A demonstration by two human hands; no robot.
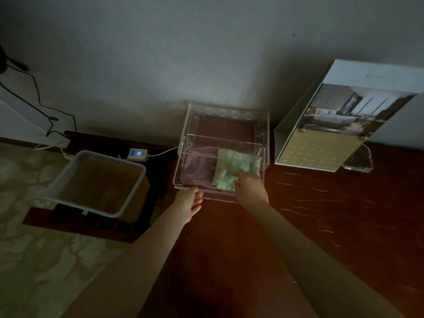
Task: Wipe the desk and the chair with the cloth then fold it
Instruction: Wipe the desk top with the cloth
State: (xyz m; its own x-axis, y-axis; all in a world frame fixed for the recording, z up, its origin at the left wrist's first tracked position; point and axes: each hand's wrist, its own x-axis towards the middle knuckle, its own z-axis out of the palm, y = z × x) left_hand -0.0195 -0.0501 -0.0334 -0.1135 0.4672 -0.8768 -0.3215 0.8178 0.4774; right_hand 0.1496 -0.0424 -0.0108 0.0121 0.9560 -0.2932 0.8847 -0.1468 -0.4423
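A clear acrylic box (227,125) stands at the back of the dark wooden desk (321,226), against the wall. Its drawer (183,157) is pulled out toward me. Inside lie a folded purple cloth (197,167) on the left and a pale green cloth (231,167) on the right. My right hand (249,183) reaches into the drawer and pinches the near edge of the green cloth. My left hand (188,203) grips the drawer's front left edge. No chair is in view.
A picture board (339,125) leans on a clear stand at the desk's back right. Left of the desk, a white bin (96,180) sits on the floor, with a power adapter (137,154) and cables behind it. The room is dim.
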